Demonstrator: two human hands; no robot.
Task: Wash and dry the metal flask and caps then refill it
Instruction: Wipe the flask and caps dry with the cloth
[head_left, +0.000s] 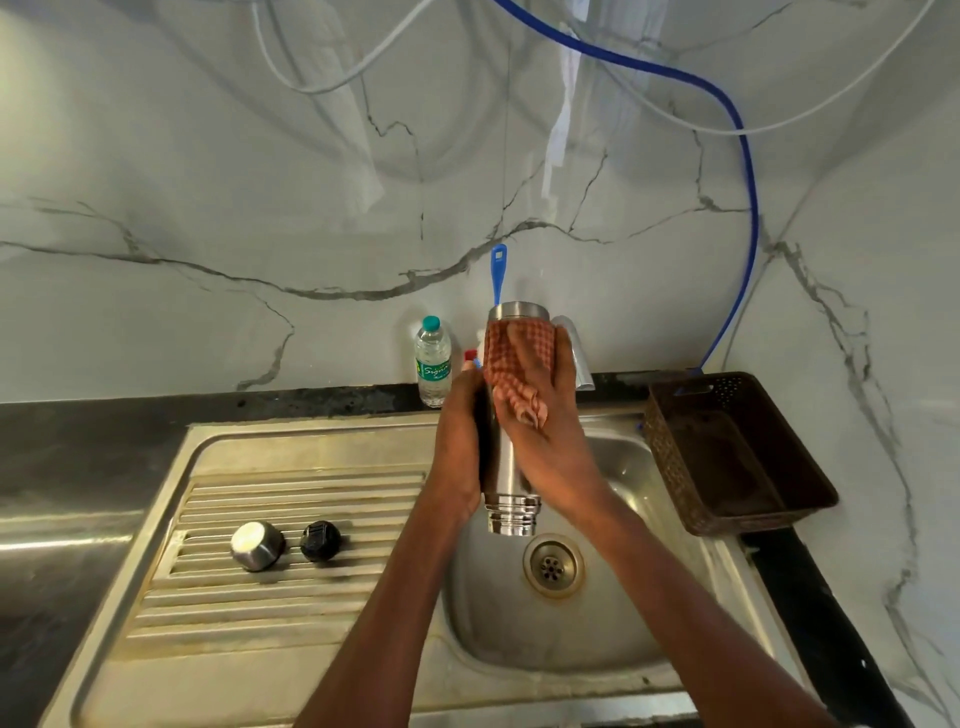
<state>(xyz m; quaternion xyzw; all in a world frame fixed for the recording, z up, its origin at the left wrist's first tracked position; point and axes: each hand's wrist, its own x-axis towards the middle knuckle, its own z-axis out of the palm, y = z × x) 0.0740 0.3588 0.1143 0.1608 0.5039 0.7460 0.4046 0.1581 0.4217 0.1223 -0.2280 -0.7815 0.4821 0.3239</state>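
Forearms come up from the bottom edge and meet over the sink basin (597, 639), drain just below the hands. Left hand (460, 441) is curled round the metal flask (506, 467) at mid-body; right hand (550, 431) presses a red checked cloth (514, 358) against the flask w/ fingers wrapped over it, so both hands are gripping. Flask is held upside down above the basin, threaded mouth pointing at the drain, base up by the tap (579, 353).

Handling, as a guess: steel shell, rigid, no give, prob. light since it looks emptied. Smooth and likely wet, so slippery bare-handed; cloth side gives the better hold. Best grip is mid-body as the left hand has it, not on the threaded neck, which is narrow and ridged.

Left of the basin, on the ribbed drainboard (291, 499), steel cap (257, 545) and black inner cap (320, 540) sit close together but apart, neither touched.

Further back: brown basket (675, 457) at right of the sink, plastic water bottle (432, 361) on the counter at the wall, blue brush handle (498, 273) sticking up behind the flask, blue hose (748, 171) running down the marble wall.
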